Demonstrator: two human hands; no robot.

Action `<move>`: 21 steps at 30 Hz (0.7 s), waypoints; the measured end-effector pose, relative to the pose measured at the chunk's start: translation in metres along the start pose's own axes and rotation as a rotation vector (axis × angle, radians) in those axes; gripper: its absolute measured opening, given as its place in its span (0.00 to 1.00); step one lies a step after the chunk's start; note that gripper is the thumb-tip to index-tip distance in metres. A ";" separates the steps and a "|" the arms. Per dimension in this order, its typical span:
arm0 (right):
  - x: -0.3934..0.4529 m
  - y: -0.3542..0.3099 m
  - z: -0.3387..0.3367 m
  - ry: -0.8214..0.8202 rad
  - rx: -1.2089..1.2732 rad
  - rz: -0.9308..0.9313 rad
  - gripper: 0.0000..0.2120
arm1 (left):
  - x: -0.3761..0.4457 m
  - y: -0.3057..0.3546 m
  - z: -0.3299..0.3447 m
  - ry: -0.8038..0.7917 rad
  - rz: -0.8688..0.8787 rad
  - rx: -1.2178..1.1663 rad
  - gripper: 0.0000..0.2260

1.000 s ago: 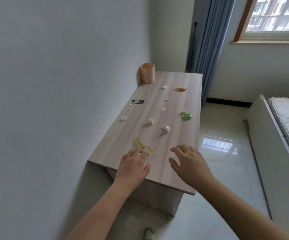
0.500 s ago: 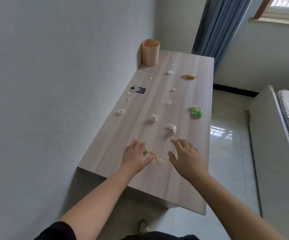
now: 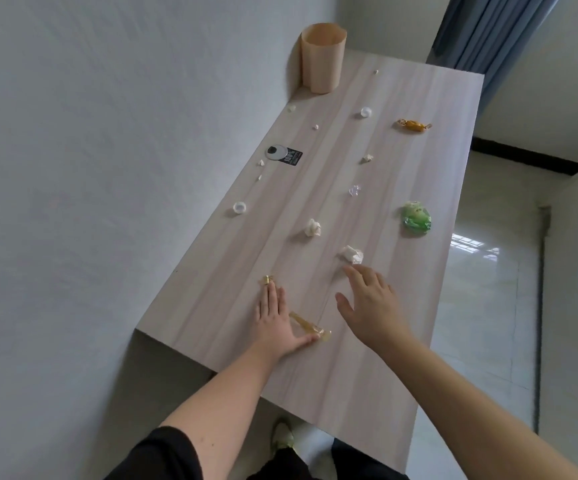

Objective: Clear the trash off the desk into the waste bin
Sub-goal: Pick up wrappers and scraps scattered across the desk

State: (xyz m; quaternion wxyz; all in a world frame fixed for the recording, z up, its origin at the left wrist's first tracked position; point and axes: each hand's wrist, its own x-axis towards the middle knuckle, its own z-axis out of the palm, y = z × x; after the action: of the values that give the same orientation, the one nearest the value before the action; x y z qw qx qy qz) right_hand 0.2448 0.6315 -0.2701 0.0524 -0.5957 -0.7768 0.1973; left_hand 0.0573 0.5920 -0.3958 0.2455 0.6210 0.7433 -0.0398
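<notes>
A pale wooden desk (image 3: 367, 375) runs away from me along the left wall. An orange waste bin (image 3: 322, 57) stands upright at its far left corner. My left hand (image 3: 277, 323) lies flat on the desk, fingers spread over a yellow clear wrapper (image 3: 310, 327) whose ends stick out at my fingertips and thumb. My right hand (image 3: 372, 306) hovers open just short of a crumpled white tissue (image 3: 352, 254). Further on lie another tissue ball (image 3: 312, 227), a green wrapper (image 3: 416, 217), an orange candy wrapper (image 3: 414, 125) and several small white scraps.
A black and silver sticker (image 3: 283, 154) sits on the desk near the wall. Two white bottle caps (image 3: 239, 207) (image 3: 366, 112) lie on the wood. Blue curtains (image 3: 488, 32) hang beyond the desk's far end. Glossy tiled floor (image 3: 488, 306) is to the right.
The view has dropped and closed in on the desk. My left hand has flattened onto the yellow wrapper. My right hand has reached forward toward the near tissue.
</notes>
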 end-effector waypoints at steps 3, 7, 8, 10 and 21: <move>0.011 0.013 0.001 -0.019 -0.002 -0.053 0.25 | 0.001 0.005 0.006 0.042 -0.033 -0.014 0.57; 0.021 0.031 0.000 -0.042 -0.003 -0.091 0.26 | 0.001 0.014 0.013 0.101 -0.053 -0.037 0.45; 0.024 0.034 0.000 -0.048 -0.005 -0.100 0.26 | 0.001 0.017 0.015 0.121 -0.068 -0.055 0.41; 0.032 0.040 0.000 -0.066 0.000 -0.109 0.27 | 0.002 0.024 0.018 0.154 -0.098 -0.103 0.33; 0.069 0.059 0.014 -0.116 -0.034 -0.168 0.25 | 0.004 0.047 0.014 0.403 0.158 -0.051 0.23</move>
State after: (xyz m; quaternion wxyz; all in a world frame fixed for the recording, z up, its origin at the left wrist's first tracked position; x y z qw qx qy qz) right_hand 0.2742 0.7063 -0.3158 0.0136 -0.5167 -0.8291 0.2132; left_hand 0.1060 0.6013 -0.3981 0.1099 0.6662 0.7272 0.1234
